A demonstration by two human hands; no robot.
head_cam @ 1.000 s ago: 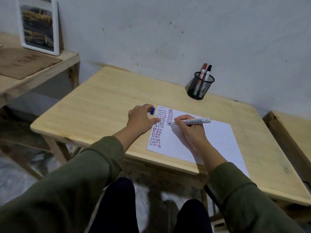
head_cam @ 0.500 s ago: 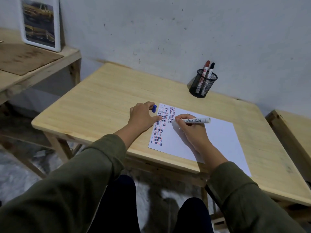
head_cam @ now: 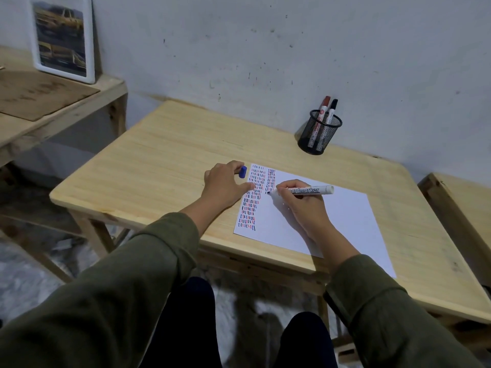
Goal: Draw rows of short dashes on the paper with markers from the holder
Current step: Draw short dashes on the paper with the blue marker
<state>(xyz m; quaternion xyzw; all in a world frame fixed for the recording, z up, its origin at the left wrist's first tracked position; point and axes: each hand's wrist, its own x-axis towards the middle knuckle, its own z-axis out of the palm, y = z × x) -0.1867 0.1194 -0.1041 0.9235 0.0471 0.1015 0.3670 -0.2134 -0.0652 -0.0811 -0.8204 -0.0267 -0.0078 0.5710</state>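
Note:
A white paper lies on the wooden table, with rows of short blue, red and black dashes down its left side. My right hand grips a white board marker, its tip touching the paper below the second column of dashes. My left hand rests at the paper's left edge, thumb on the sheet, with the blue marker cap between its fingers. A black mesh holder at the back of the table holds a red marker and a black marker.
A grey wall runs right behind the table. A second wooden table with a framed picture stands to the left. Another wooden piece of furniture stands at the right edge. My knees are below the table's front edge.
The marker tip has moved down the second column of dashes. My left hand has stayed at the paper's edge. The view has shifted slightly.

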